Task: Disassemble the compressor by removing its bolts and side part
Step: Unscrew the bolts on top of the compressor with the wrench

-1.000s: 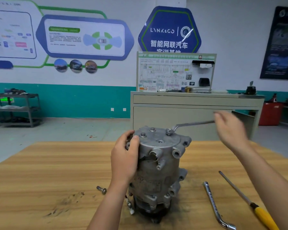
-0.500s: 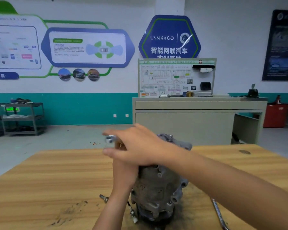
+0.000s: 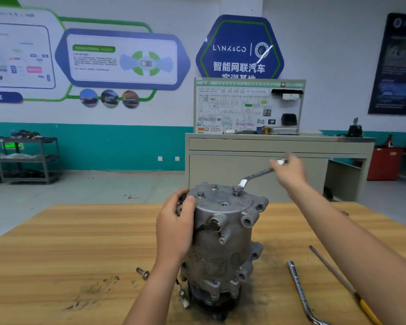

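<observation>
Compressor [image 3: 220, 242]: stood on end near the middle of the desk [image 3: 56, 254], its bolted face turned up.
Handling: judged heavy, rigid cast metal, probably greasy; best steadied round the upper body, clear of the ports.
Left hand [image 3: 176, 228]: fingers [image 3: 189, 202] curled round the compressor's upper left side, thumb at the rim.
Right hand [image 3: 291, 174]: gripped the far end of the wrench [image 3: 256, 175], though blurred; well apart from the casting.
Seated bolt [image 3: 237, 190]: the wrench's ring end sat over it.
Loose bolt [image 3: 143, 273]: lay on the desk, just left of the left forearm.
</observation>
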